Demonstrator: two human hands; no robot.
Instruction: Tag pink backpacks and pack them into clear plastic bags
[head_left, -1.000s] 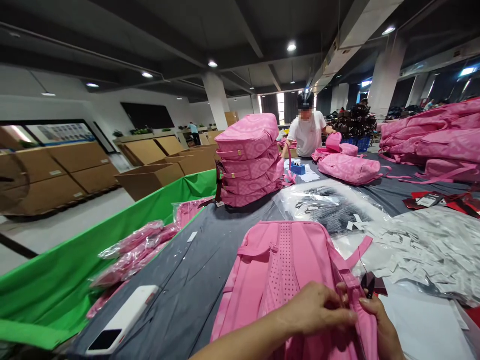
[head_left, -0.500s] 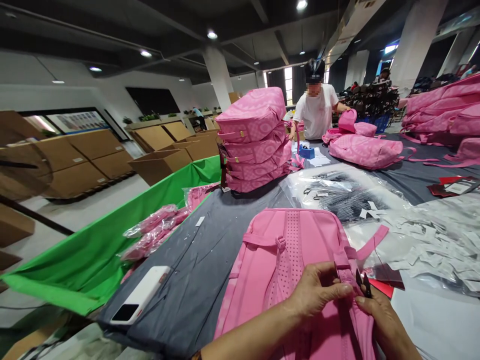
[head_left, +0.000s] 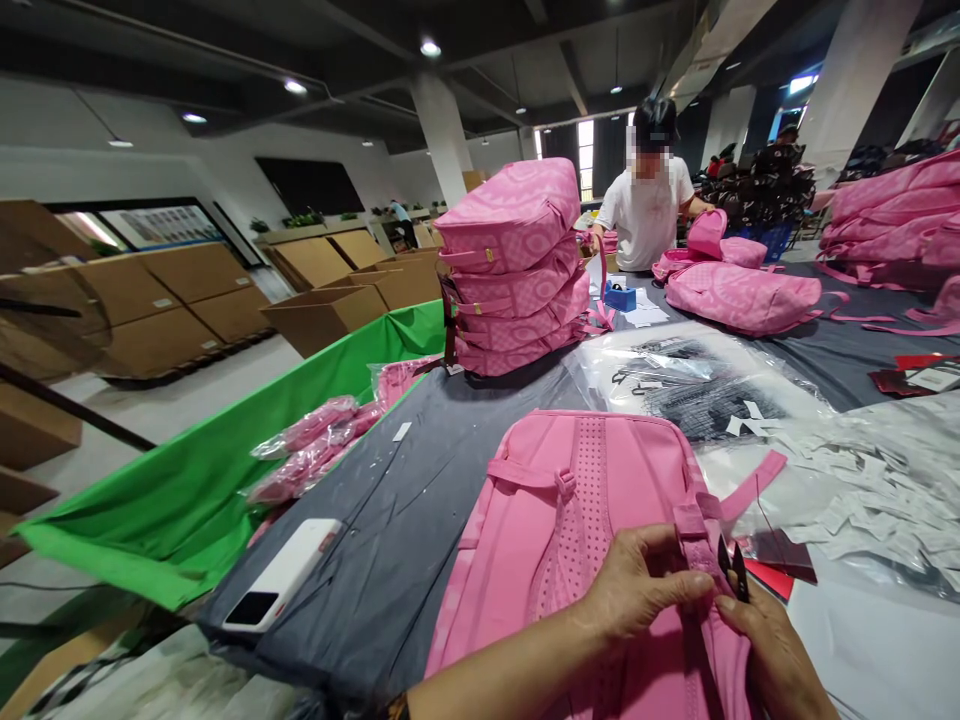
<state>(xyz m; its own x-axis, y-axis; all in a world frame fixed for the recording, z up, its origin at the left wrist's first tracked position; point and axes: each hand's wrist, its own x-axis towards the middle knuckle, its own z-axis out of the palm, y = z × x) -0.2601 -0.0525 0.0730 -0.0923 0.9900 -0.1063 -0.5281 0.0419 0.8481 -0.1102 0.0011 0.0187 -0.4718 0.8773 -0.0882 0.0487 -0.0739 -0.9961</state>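
A pink backpack [head_left: 585,520] lies on the grey cloth-covered table [head_left: 375,530] with its padded, dotted back panel facing up. My left hand [head_left: 645,585] pinches a pink shoulder strap [head_left: 694,530] of the backpack between thumb and fingers. My right hand [head_left: 772,650] grips small black thread snips [head_left: 733,570] whose tips point up, right beside that strap. The lower part of the backpack runs out of view below.
A stack of pink backpacks [head_left: 514,270] stands beyond. A co-worker [head_left: 646,210] works behind it near a blue tape dispenser [head_left: 620,297]. Left, a green-lined bin [head_left: 225,490] holds bagged pink items. A white phone [head_left: 283,575] lies nearby; plastic sheets with paper scraps [head_left: 862,490] lie right.
The whole view has shifted upward and tilted as my head moved. My hands stay at the strap, and the snips sit a little closer to it than one second ago.
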